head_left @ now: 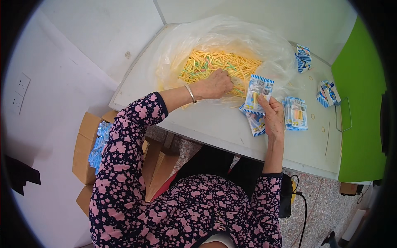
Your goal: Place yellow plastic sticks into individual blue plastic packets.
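A large clear plastic bag [169, 49] lies wide open on the white table [198, 120], holding a heap of thin yellow sticks [231, 60] with some green and pink ones among them. My left hand [215, 84], a silver bangle on its wrist, is over the near side of the heap with its fingers curled; what they hold, if anything, is hidden. In my right hand [273, 118] is a small blue-and-white packet [258, 89], gripped at its lower right with the thumb on top. Several yellow sticks show through its clear window. Another blue packet [256, 124] lies beneath it.
Right of my right hand is a pile of filled packets [296, 113]. Small blue-and-white bundles [303, 58] and a box-shaped stack [328, 94] sit farther right, near a green panel [359, 95]. A cardboard box [84, 144] with blue packets stands left below the table.
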{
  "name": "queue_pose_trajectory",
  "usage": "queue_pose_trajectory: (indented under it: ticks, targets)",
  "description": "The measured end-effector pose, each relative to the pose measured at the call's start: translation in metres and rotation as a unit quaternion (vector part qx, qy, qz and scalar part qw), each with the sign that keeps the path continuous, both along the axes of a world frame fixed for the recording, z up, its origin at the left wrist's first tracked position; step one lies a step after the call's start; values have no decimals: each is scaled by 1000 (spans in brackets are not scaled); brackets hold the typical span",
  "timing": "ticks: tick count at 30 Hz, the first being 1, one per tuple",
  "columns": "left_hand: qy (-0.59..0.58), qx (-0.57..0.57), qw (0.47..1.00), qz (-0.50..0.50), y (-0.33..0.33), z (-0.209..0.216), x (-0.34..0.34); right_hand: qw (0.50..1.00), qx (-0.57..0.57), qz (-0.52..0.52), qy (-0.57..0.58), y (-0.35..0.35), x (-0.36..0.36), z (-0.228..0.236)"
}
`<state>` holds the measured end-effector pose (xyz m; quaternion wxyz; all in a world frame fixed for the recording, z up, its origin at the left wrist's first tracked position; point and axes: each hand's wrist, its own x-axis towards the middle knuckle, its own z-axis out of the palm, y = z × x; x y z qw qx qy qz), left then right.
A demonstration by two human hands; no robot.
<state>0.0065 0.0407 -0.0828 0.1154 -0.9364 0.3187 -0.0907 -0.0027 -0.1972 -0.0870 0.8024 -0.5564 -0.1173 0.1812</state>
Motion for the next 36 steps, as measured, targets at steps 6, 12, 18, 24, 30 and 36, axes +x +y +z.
queue_pose_trajectory:
  ticks: [6, 12, 18, 24, 30, 36]
  targets:
    - [-7, -124, 991, -52, 15, 4, -5, 1000, -14, 7, 3, 3, -1, -1]
    - [75, -203, 967, 134, 28, 21, -2, 999, -26, 18, -1, 4, 1, -7]
    - [161, -468, 852, 172, 28, 54, 4, 998, -53, 37, -14, 9, -2, -4]
    - [248, -669, 697, 71, -6, 85, -1, 995, -58, 76, -19, 15, -3, -5]
    - [282, -662, 693, 42, -22, 81, -12, 990, -77, 114, -25, 14, -1, -13]
    - [322, -668, 669, 54, -27, 75, -19, 989, -61, 132, -12, 14, 2, -18]
